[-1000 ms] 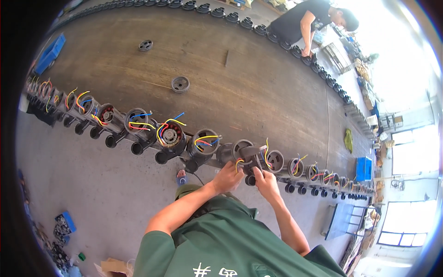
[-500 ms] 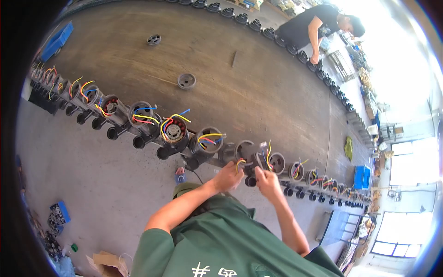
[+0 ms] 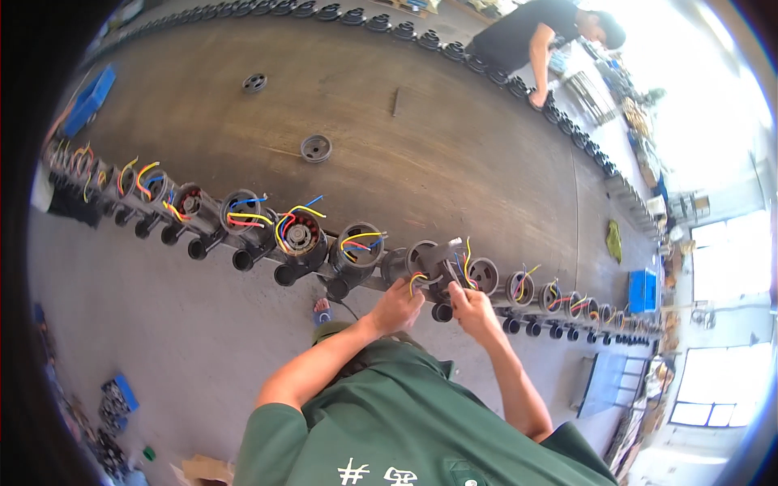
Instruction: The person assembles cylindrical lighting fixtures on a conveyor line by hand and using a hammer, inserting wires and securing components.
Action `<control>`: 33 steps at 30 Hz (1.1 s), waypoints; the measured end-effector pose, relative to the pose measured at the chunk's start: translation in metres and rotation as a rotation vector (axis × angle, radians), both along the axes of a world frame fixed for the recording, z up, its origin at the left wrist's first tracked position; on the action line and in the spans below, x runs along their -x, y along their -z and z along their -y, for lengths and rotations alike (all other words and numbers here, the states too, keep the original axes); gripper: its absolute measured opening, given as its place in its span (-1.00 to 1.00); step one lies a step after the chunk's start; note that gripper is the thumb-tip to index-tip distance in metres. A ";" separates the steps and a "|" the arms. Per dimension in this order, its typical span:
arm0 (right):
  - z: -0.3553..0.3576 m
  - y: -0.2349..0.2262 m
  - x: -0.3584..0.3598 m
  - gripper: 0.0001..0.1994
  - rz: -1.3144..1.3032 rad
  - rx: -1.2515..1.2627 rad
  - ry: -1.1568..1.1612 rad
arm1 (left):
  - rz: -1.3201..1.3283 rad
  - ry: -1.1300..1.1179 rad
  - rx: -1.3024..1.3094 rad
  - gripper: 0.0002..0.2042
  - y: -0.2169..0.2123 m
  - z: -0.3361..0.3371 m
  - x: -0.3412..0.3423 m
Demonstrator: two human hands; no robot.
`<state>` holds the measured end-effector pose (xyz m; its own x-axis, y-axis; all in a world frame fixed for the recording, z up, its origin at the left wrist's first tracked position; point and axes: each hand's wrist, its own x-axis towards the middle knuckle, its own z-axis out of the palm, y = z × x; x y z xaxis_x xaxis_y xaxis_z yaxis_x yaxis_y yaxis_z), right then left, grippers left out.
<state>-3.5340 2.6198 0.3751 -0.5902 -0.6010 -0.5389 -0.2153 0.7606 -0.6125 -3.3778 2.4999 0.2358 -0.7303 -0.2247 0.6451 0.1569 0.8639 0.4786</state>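
My left hand (image 3: 397, 307) is closed, its fingertips pinching short yellow and red wires (image 3: 416, 280) at the front of a dark round housing (image 3: 420, 256). Beside it, my right hand (image 3: 472, 311) grips a dark grey part (image 3: 445, 253) with thumb and fingers. That part is held tilted over the housing's right side; its exact kind I cannot make out. Just right of it stands another open housing (image 3: 481, 275), with yellow and blue wires rising near its left rim. To the left is a housing (image 3: 361, 244) with yellow, red and blue wires across its mouth.
Rows of similar housings line the near table edge; one holds a copper-wound motor core (image 3: 300, 235). Two loose round covers (image 3: 316, 148) and a thin rod (image 3: 396, 102) lie on the tabletop (image 3: 486, 162). Blue bins (image 3: 643, 290) stand at both ends. Across the table, a person (image 3: 527, 40) handles black parts.
The dark part in my right hand has tilted and moved slightly up and left over the housing. My left hand stays at the wires. The view has shifted slightly.
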 end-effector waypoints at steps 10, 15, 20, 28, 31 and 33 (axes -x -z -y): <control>-0.017 0.044 -0.020 -0.43 -0.159 0.125 0.023 | 0.009 -0.006 -0.025 -0.69 -0.007 0.002 0.010; -0.002 -0.008 -0.022 -0.40 -0.023 0.152 0.086 | 0.078 -0.011 -0.040 -0.75 -0.007 0.003 0.003; 0.003 -0.021 -0.036 -0.51 0.095 0.453 0.191 | 0.229 0.126 -0.302 -0.80 0.018 -0.003 -0.002; -0.012 0.006 -0.018 -0.42 0.035 0.222 0.081 | 0.138 0.088 -0.156 -0.63 -0.016 -0.004 -0.003; -0.033 -0.036 -0.011 -0.53 0.150 0.321 0.231 | 0.115 0.145 -0.157 -0.39 -0.021 -0.010 0.000; -0.054 -0.044 -0.005 -0.50 0.159 0.461 0.329 | 0.162 0.270 -0.180 -0.36 -0.018 -0.031 0.001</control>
<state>-3.5294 2.6738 0.4186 -0.7187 -0.5931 -0.3629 0.1089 0.4194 -0.9013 -3.3783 2.5307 0.2536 -0.8684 -0.1093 0.4836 0.2775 0.7011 0.6568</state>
